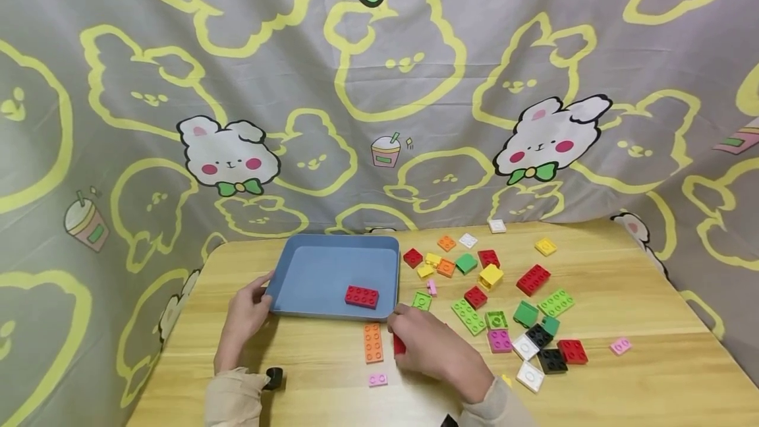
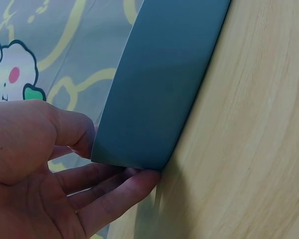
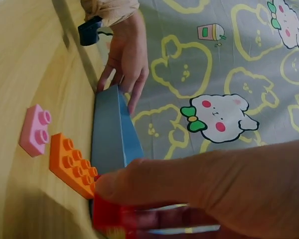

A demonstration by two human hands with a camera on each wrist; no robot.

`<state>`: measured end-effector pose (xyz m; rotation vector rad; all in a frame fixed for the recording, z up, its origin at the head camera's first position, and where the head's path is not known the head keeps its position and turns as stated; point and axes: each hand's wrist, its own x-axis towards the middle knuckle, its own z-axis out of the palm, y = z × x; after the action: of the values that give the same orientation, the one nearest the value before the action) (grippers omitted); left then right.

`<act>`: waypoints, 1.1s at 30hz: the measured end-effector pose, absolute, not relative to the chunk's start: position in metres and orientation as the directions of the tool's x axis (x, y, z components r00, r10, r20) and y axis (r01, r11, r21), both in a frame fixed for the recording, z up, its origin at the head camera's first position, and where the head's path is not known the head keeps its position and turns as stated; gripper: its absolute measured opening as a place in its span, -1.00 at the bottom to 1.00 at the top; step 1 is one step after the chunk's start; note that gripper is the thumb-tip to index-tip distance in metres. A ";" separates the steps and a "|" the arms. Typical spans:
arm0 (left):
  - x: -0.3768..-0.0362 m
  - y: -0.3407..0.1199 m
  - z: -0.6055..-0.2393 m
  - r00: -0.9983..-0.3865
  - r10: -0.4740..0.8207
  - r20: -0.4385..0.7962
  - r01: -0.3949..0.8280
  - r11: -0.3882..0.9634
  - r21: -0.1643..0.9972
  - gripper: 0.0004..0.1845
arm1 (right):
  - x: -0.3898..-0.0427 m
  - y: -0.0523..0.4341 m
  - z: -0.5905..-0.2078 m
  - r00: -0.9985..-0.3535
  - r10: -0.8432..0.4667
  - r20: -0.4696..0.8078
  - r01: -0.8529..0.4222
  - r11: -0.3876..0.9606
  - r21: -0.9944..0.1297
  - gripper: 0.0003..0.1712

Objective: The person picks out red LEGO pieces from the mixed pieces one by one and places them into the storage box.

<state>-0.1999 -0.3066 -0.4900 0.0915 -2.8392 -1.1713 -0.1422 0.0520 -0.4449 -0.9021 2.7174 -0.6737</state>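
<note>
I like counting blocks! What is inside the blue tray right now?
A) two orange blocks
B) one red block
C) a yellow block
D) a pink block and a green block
B: in the head view only a single red block lies inside the blue tray; the orange block and the small pink block lie on the table in front of it.

red brick (image 1: 398, 345) | pinched, beside orange plate | blue tray (image 1: 308, 274) | flat, held

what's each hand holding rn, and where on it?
Left hand grips the blue tray at its near-left corner. Right hand pinches a red brick; exact hold point is hidden by the fingers.
</note>
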 end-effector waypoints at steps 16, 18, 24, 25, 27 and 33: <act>-0.201 -0.306 -0.488 -0.997 -0.065 0.034 -0.022 0.706 0.708 -0.43 | -0.182 0.047 -0.418 -0.753 -0.650 0.101 -0.641 0.689 -0.340 -0.72; -0.200 -0.307 -0.488 -0.997 -0.066 0.029 -0.026 0.702 0.711 -0.43 | -0.192 0.044 -0.422 -0.749 -0.655 0.103 -0.647 0.689 -0.327 -0.73; -0.194 -0.310 -0.492 -0.997 -0.074 0.020 -0.039 0.710 0.703 -0.43 | -0.217 0.036 -0.430 -0.751 -0.655 0.084 -0.639 0.689 -0.343 -0.71; -0.194 -0.311 -0.492 -0.997 -0.075 0.020 -0.039 0.712 0.701 -0.43 | -0.219 0.035 -0.431 -0.752 -0.654 0.081 -0.639 0.692 -0.337 -0.70; -0.194 -0.311 -0.492 -0.997 -0.076 0.016 -0.044 0.715 0.698 -0.43 | -0.225 0.034 -0.434 -0.753 -0.653 0.082 -0.640 0.699 -0.320 -0.70; -0.199 -0.310 -0.489 -0.997 -0.070 0.019 -0.037 0.720 0.693 -0.42 | -0.240 0.031 -0.443 -0.757 -0.648 0.087 -0.646 0.720 -0.256 -0.68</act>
<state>-0.1987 -0.3096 -0.4891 0.0896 -2.8721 -1.1564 -0.2405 0.0306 -0.4433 -1.0926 2.9047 -0.4263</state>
